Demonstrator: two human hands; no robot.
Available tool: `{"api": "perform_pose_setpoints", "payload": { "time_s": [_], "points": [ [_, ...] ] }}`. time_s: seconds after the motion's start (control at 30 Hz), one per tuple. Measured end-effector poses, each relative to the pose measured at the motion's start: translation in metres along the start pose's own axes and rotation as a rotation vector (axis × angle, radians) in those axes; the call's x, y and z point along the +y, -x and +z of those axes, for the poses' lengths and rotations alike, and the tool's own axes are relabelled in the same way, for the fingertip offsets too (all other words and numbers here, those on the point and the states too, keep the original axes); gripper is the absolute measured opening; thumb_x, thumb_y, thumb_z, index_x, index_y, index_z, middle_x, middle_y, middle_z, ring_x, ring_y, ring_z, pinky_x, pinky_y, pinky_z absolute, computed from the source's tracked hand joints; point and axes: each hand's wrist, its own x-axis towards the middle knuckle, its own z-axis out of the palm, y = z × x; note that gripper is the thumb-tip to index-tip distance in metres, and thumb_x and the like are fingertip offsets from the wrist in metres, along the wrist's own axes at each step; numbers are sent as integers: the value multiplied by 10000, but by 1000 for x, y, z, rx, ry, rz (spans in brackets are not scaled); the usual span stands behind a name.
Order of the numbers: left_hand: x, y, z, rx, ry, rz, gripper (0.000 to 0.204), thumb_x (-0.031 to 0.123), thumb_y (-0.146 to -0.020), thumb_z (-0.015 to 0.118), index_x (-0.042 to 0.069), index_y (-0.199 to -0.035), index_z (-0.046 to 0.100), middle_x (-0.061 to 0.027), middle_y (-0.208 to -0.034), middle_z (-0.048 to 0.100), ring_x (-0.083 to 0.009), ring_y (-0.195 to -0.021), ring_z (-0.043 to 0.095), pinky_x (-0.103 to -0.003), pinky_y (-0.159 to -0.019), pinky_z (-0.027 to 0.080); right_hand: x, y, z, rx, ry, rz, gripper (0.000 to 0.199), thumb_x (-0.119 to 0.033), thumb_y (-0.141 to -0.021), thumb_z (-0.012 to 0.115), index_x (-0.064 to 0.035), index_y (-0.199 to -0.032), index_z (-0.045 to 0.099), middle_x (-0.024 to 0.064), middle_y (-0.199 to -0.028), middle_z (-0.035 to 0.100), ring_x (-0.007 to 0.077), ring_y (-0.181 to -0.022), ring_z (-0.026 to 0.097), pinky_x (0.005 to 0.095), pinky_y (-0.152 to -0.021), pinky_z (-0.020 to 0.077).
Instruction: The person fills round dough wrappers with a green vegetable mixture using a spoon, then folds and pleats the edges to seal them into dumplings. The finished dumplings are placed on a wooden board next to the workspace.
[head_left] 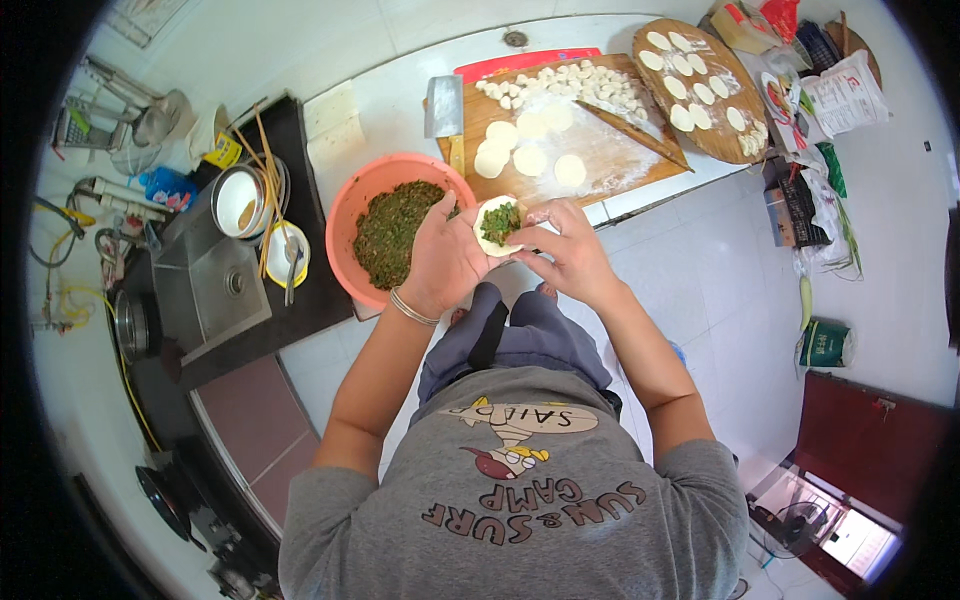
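At frame centre, bare white counter lies open between the round pink plastic bowl of green filling (pixel 388 232) and the floured wooden cutting board (pixel 560 135); a steel cleaver (pixel 444 112) blocks the board's left edge.

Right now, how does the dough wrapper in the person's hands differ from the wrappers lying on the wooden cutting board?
The wrapper in hand carries a mound of green filling; the wrappers on the cutting board are bare. The held one is cupped in the left hand, with the right hand at its edge; the board ones lie flat on flour, untouched. Both are pale, round dough discs of similar size.
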Motion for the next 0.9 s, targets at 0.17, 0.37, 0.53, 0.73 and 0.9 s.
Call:
{"api": "perform_pose_setpoints", "payload": {
  "time_s": [0.17,0.37,0.53,0.73,0.9],
  "points": [
    [-13,-19,19,34,-200,-95,644,420,-988,186,-105,-1328,338,-211,-1304,466,-302,-1205,483,-434,-1041,370,6,11,-23,42,-28,64,156,-58,-668,729,-81,-802,653,79,-946,551,281,-922,542,364,-781,442],
    [-30,-35,38,-2,-409,-53,531,334,-1001,265,-93,-1302,360,-205,-1295,476,-276,-1193,495,-440,-1045,388,14,12,-44,106,-227,205,98,-44,-705,711,-53,-786,658,99,-960,620,270,-948,576,339,-797,466],
    [-34,-38,57,6,-467,-55,514,332,-1000,280,-78,-1303,348,-214,-1280,480,-276,-1198,484,-448,-1040,395,19,12,-56,107,-218,208,82,-40,-710,705,-51,-768,648,83,-868,631,254,-856,589,352,-763,464],
    [-34,-43,53,6,-404,-107,542,359,-999,278,-107,-1239,417,-210,-1223,506,-283,-1184,490,-428,-1033,409,19,6,-64,72,-168,173,114,-37,-724,683,-53,-797,597,81,-784,618,264,-756,577,363,-718,453],
    [-37,-46,50,-10,-355,-83,555,360,-995,264,-110,-1258,400,-212,-1296,460,-287,-1223,460,-456,-1052,380,20,4,-66,97,-56,162,130,-39,-732,675,-48,-837,599,99,-767,613,290,-746,576,372,-719,454]
  ]
}}
